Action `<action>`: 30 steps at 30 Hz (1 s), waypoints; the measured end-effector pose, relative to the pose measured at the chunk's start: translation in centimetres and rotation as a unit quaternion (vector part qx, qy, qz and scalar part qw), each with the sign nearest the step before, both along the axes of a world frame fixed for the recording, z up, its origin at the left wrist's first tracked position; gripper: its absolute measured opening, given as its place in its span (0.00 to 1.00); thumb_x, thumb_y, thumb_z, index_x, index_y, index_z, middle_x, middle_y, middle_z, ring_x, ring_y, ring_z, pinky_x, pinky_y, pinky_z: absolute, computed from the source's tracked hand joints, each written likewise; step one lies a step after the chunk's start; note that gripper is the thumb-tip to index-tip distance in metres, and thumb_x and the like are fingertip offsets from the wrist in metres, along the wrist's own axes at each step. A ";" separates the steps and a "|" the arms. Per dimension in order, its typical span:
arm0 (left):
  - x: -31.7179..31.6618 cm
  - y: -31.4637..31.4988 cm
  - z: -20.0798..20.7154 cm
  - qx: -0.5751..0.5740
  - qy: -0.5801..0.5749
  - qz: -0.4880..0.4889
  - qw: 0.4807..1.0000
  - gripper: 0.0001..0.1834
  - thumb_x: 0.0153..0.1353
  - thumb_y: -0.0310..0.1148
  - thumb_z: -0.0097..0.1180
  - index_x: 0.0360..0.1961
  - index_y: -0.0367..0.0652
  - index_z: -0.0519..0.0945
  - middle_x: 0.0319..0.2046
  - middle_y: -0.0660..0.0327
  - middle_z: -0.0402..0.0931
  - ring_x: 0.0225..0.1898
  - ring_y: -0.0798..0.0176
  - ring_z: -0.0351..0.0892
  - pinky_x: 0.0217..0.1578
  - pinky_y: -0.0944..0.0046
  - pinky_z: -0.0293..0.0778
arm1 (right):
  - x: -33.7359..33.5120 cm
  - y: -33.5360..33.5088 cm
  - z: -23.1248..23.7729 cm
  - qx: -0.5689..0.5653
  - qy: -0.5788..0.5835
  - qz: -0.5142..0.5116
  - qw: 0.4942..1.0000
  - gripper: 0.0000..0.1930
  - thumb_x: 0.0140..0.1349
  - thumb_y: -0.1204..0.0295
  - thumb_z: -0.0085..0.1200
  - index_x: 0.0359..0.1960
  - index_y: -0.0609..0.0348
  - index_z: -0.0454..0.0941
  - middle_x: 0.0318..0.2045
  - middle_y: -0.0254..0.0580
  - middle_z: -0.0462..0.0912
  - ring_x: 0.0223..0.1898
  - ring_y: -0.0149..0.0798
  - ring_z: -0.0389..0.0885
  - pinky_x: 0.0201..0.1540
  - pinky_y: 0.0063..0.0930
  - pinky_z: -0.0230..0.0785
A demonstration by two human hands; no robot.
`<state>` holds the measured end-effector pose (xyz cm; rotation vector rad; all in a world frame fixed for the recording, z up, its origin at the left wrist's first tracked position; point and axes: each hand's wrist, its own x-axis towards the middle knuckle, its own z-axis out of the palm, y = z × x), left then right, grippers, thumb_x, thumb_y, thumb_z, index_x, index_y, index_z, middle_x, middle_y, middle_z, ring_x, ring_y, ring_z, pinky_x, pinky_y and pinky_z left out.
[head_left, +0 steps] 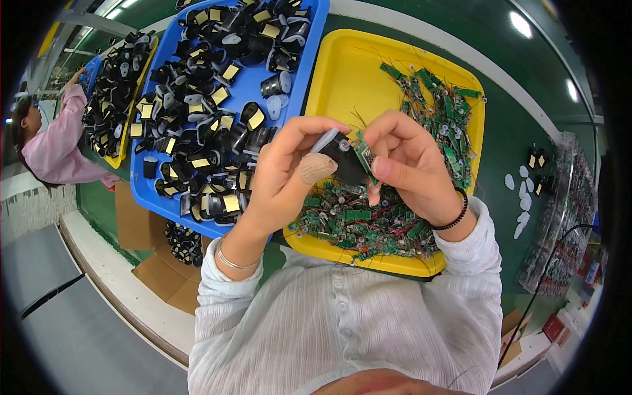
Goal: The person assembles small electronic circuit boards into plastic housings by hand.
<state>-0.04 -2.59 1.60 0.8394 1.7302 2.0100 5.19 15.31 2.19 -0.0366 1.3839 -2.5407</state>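
My left hand grips a black plastic housing with a grey edge, its thumb in a beige finger cover. Between the thumb and fingers of my right hand is a small green circuit board. A round pale part and thin wires show where the board meets the housing; whether the board sits inside or only against it, I cannot tell. Both hands are above a yellow tray heaped with green circuit boards and wires.
On the left, a blue tray holds many black housings with yellow pads. Another yellow tray of housings lies beyond, near a person in pink. At right are white oval pieces and a clear tray of boards. A cardboard box stands below left.
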 end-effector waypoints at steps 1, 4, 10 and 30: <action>-0.1 0.1 -0.1 0.002 0.001 -0.005 1.000 0.15 0.56 0.25 0.45 0.45 0.31 0.67 0.38 0.56 0.73 0.40 0.68 0.72 0.42 0.71 0.67 | 0.0 -0.1 0.0 -0.018 0.012 0.000 1.000 0.11 0.54 0.74 0.55 0.38 0.63 0.70 0.20 0.29 0.69 0.21 0.22 0.72 0.26 0.16 0.69; 0.1 0.1 -0.1 0.010 -0.001 -0.008 1.000 0.15 0.56 0.24 0.46 0.45 0.31 0.67 0.38 0.56 0.73 0.40 0.69 0.73 0.42 0.71 0.68 | 0.0 -0.1 -0.1 -0.025 0.032 0.002 0.999 0.11 0.54 0.74 0.55 0.38 0.62 0.69 0.19 0.29 0.70 0.21 0.23 0.72 0.26 0.15 0.68; 0.3 -0.1 -0.3 -0.004 0.010 0.011 1.000 0.15 0.54 0.26 0.48 0.43 0.32 0.68 0.36 0.57 0.73 0.38 0.69 0.73 0.40 0.71 0.68 | -0.2 0.4 0.0 0.037 0.036 0.036 0.998 0.11 0.52 0.74 0.57 0.35 0.62 0.69 0.19 0.30 0.71 0.20 0.23 0.72 0.25 0.14 0.67; -0.6 0.9 -0.6 0.017 -0.093 -0.035 0.995 0.22 0.49 0.24 0.45 0.48 0.32 0.66 0.54 0.43 0.62 0.52 0.56 0.66 0.56 0.59 0.56 | 0.7 -1.4 -0.2 0.556 0.305 -0.155 0.758 0.07 0.46 0.76 0.55 0.27 0.59 0.70 0.22 0.42 0.71 0.24 0.45 0.72 0.24 0.33 0.64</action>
